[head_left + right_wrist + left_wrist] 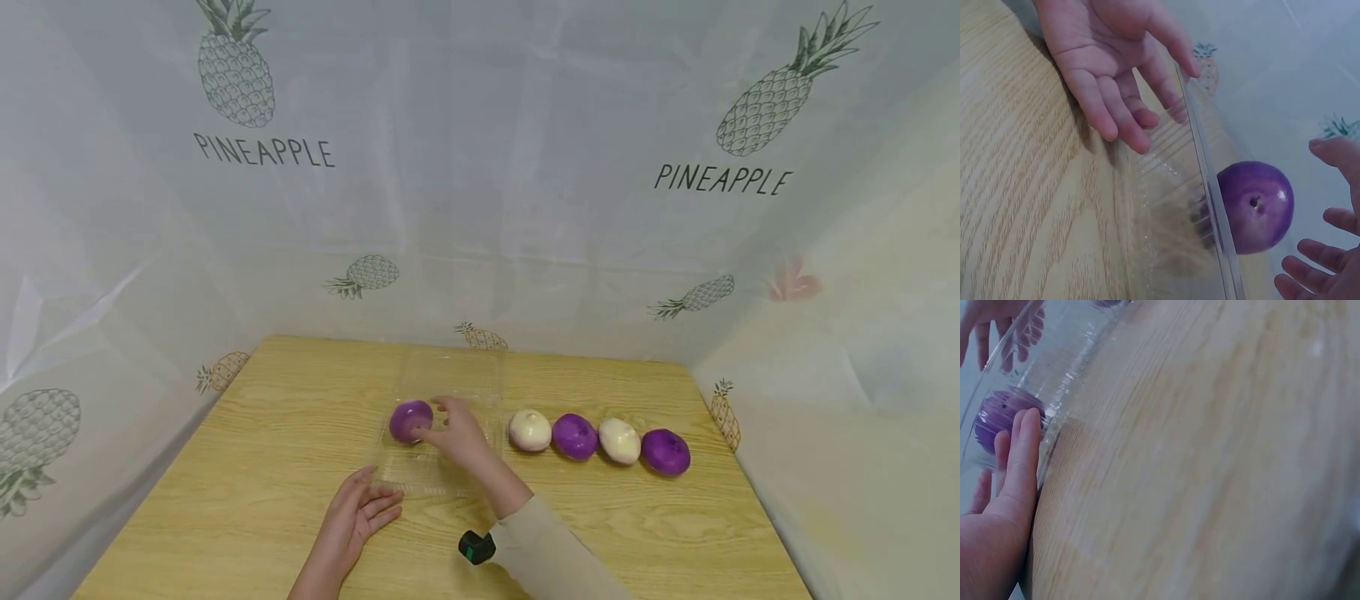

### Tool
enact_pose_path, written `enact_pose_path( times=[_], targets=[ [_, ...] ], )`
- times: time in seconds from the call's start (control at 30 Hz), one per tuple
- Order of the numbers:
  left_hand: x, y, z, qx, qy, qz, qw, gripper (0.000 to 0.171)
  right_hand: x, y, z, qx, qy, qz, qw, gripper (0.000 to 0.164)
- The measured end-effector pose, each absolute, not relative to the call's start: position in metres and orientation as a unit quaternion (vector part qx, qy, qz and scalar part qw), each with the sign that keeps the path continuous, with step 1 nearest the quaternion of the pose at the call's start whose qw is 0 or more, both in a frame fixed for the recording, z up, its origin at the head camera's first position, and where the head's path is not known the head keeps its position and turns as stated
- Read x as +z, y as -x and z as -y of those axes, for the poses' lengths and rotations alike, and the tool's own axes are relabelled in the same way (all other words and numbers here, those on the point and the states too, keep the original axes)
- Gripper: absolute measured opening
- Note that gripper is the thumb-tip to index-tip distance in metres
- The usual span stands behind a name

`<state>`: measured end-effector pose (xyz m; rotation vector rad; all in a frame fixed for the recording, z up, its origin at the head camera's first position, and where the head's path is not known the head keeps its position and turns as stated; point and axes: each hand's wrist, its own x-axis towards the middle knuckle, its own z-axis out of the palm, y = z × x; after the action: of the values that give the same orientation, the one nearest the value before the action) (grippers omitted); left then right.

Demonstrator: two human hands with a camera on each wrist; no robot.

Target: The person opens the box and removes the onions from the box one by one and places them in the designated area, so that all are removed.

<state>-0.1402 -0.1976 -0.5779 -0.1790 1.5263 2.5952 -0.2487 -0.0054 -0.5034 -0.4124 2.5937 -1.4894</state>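
Observation:
A purple, turnip-like vegetable [410, 421] sits in the left part of a clear plastic clamshell box [431, 487], whose lid [450, 371] lies folded back. My right hand [459, 437] is over the box with fingers spread. In the right wrist view, a gap separates the right hand [1329, 265] from the purple vegetable [1257, 206]. At the box's front left corner is my left hand [356, 510], its fingers loosely extended and gripping nothing. In the left wrist view, the left hand's fingers [1022, 450] lie along the box wall; whether they touch it I cannot tell.
To the right of the box, a row alternates a pale vegetable [530, 431], a purple one [575, 437], another pale one [619, 442] and another purple one [667, 452]. A black wrist device [477, 547] is beside the right sleeve. A pineapple-print curtain [480, 167] surrounds the wooden table [285, 433].

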Motion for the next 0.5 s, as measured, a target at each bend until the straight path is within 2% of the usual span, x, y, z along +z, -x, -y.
enact_pose_path(
  times=[0.3,0.5],
  targets=[
    [-0.577,0.143,0.197,0.856,0.078,-0.506,0.069,0.057,-0.507,0.255,0.021,-0.486,0.142,-0.861,0.054,0.067],
    [-0.576,0.142,0.196,0.856,0.089,-0.505,0.062,0.053,-0.511,0.259,0.032,-0.462,0.129,-0.876,0.051,0.068]
  ],
)
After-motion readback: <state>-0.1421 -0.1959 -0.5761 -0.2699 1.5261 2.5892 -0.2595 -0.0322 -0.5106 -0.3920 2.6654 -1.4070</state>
